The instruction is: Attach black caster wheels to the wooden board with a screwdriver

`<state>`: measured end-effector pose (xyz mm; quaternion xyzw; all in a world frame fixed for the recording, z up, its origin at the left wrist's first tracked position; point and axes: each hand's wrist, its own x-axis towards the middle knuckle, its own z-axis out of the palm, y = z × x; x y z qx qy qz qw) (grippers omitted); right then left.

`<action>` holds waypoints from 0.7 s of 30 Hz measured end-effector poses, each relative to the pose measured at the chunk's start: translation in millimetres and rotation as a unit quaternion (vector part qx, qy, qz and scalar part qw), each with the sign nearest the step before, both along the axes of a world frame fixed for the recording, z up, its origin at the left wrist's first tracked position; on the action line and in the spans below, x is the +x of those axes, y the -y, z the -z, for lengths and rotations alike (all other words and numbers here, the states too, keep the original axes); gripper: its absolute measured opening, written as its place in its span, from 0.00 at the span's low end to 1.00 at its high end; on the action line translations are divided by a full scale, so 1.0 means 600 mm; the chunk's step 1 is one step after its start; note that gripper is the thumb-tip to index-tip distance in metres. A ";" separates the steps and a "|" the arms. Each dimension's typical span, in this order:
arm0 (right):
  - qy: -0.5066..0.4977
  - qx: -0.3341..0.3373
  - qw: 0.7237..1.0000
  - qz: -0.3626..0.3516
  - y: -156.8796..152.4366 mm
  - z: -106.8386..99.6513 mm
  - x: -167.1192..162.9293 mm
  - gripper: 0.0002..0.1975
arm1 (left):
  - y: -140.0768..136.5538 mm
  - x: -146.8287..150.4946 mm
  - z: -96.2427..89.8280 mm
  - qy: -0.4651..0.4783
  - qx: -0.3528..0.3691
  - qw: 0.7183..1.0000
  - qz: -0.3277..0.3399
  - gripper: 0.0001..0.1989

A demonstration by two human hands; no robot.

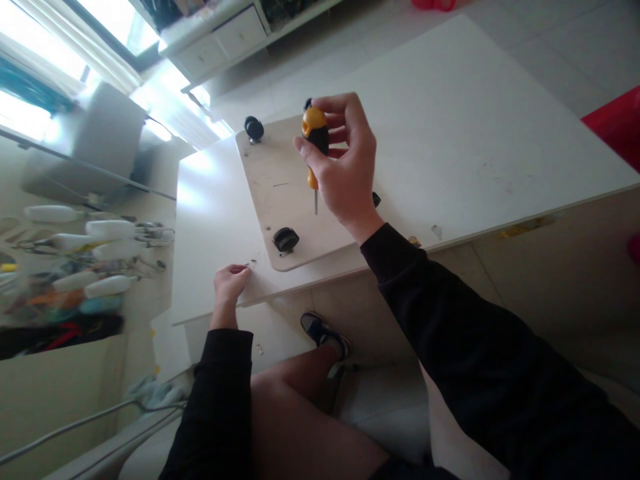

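Note:
My right hand (345,150) is closed around the handle of a yellow and black screwdriver (316,137), held above a pale wooden board with rounded corners (260,180). The screwdriver's metal shaft points down, its tip apart from the board. Black caster wheels are on the board: one at the near left corner (285,239), another at the far left (254,128). A third dark caster (377,199) is mostly hidden behind my right wrist. At the table's left part, my left hand (231,283) pinches something too small to name, beside a tiny dark piece like a screw (253,261).
The board lies on a long white table (450,120). A small clear plastic piece (437,231) and a small colourful item (414,241) are near its front edge. A white cabinet with drawers (225,43) stands beyond. White bottles (110,229) are at the left.

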<state>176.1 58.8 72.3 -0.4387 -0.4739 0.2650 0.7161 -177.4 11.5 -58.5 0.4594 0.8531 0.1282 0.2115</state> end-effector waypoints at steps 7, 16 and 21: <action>-0.019 0.019 1.000 0.005 -0.004 0.002 0.003 0.14 | -0.003 0.011 -0.040 -0.006 0.045 0.999 0.021 0.12; -0.042 0.005 0.999 0.029 -0.041 0.045 0.018 0.26 | 0.015 0.147 -0.122 0.017 0.361 0.919 0.156 0.12; -0.064 -0.006 0.998 0.010 -0.052 0.072 0.018 0.25 | 0.021 0.187 -0.124 -0.008 0.415 0.885 0.209 0.12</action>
